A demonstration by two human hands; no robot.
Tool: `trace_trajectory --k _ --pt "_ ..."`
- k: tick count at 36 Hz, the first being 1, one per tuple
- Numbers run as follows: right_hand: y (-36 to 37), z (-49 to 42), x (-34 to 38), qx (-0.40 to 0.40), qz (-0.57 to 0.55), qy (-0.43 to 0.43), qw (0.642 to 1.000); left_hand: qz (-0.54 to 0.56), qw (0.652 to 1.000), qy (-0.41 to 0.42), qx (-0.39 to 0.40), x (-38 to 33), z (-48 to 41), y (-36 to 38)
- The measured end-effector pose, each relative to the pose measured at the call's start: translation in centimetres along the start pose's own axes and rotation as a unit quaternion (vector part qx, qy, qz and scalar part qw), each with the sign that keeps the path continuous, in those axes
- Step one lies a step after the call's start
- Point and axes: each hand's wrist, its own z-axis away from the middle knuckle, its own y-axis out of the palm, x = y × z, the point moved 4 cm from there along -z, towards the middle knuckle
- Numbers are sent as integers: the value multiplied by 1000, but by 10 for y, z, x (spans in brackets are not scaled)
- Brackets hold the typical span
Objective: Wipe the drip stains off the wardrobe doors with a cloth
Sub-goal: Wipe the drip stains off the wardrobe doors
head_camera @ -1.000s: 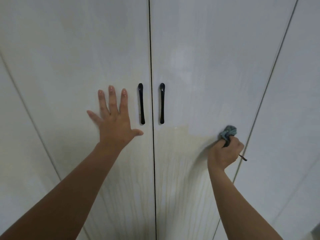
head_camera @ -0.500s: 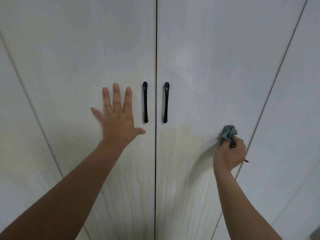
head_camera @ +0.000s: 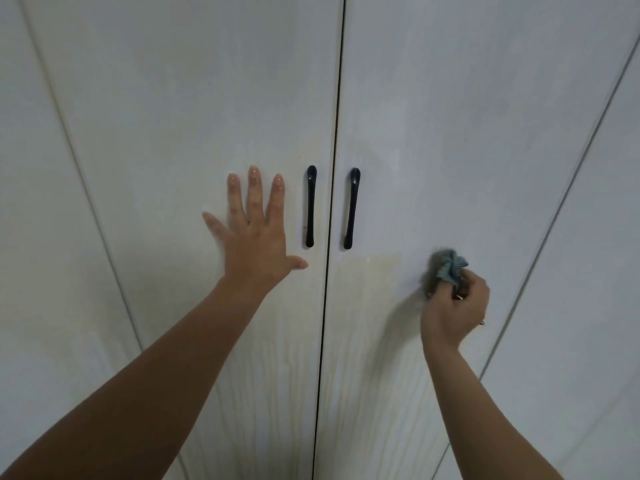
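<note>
Far left: a plain white neighbouring panel [head_camera: 41, 202].

Flat against the left door [head_camera: 173, 116], just left of its handle: the left hand [head_camera: 254, 244], fingers straight and spread wide, pointing toward the door's top edge, thumb out toward the centre seam [head_camera: 333, 188]. Nothing held.

Near the seam edge of the left door: a black bar handle [head_camera: 310, 206], upright. Just across the seam, on the right door [head_camera: 485, 116]: its twin [head_camera: 352, 207], upright likewise.

Below the handles: yellowish drip stains [head_camera: 363, 323], starting as a patch with a level upper border on the right door and running as vertical streaks toward the bottom edges of both doors.

Right of that patch, toward the outer edge of the right door and a little below the handles' lower ends: a blue-grey cloth [head_camera: 447, 266], bunched into a wad with no clear long axis, its free end pointing toward the top edge. Held against the door face.

Directly beneath the wad: the right hand [head_camera: 455, 315], fingers [head_camera: 441, 289] curled tight round the cloth's lower part, with most of the cloth standing out above them.

Far right: another plain panel [head_camera: 595, 237].
</note>
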Motion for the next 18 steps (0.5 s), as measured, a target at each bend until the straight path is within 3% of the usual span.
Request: trace_trajectory --k 2,5,9,14,16,18 --pt "3 -13 8 -46 -25 34 998 3 1000 0 0 -1 0 0" --pt "17 -9 19 -36 -17 7 999 4 1000 2 -2 0 0 0" --pt "33 27 14 66 37 -115 990 7 1000 4 -7 1 -1 1" --pt "29 62 -16 243 117 -328 905 13 1000 5 -4 0 0 1" --pt "22 62 -19 259 118 -336 898 13 1000 5 -5 0 0 0" --pt "16 53 -11 221 109 -292 924 12 1000 4 -2 0 0 1"
